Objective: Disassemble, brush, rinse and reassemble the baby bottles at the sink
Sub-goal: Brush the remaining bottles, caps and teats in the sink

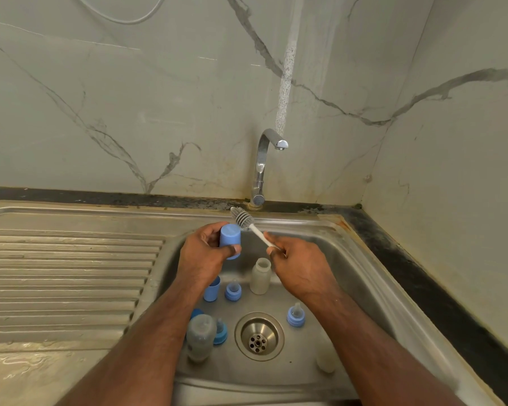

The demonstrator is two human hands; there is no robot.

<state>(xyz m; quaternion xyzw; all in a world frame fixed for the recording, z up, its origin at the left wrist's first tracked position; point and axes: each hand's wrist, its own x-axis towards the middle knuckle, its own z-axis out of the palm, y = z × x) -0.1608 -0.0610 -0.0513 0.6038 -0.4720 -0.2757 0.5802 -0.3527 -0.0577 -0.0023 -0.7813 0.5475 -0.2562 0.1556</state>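
My left hand (203, 253) grips a blue bottle cap (230, 240) above the steel sink (361, 259). My right hand (298, 263) pinches the white handle of a grey bottle brush (242, 218), whose bristle head points up and left beside the cap. In the basin stand an open clear bottle (260, 276), a second blue cap (212, 289), and blue collars with nipples (233, 291) (296, 315). Another clear bottle (200, 336) stands at the front left with a blue collar (220, 332) beside it. A pale bottle (325, 358) stands at the front right.
The chrome tap (264, 162) rises behind the basin and no water runs. The drain (258, 336) lies in the basin's middle. A ribbed draining board (65, 276) lies to the left, wet at its front. Marble walls close the back and right.
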